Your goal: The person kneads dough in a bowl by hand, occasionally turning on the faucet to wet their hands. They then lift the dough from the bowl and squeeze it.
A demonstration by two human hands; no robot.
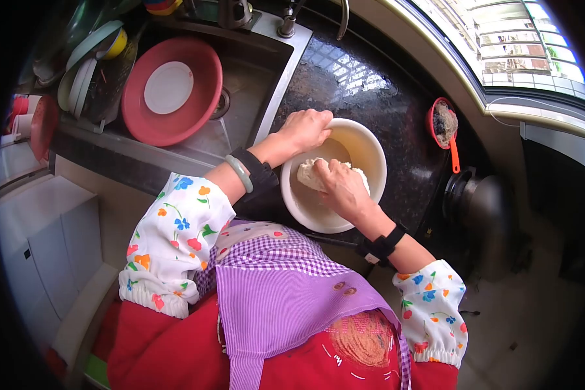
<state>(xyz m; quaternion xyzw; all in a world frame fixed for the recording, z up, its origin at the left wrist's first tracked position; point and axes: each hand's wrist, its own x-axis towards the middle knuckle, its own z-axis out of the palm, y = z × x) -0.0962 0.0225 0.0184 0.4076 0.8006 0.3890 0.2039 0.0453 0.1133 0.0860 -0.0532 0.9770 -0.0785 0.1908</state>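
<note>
A deep white bowl (pixel 379 156) stands on the dark countertop, close to the front edge. Inside it lies a lumpy, off-white mass of dough (pixel 311 174). My left hand (pixel 305 133) grips the bowl's upper left rim, fingers bent over the edge. Pressed into the dough is my right hand (pixel 346 188), its fingers curled around part of the lump and hiding some of it. The lower inside wall of the bowl shows pale smears.
Left of the bowl, a sink (pixel 247 97) holds a red basin (pixel 136 91) with a white plate (pixel 169 88) in it. Dishes (pixel 81 84) stand in a rack farther left. On the right are a red scoop (pixel 443 123) with an orange handle and a shiny metal vessel (pixel 491 198).
</note>
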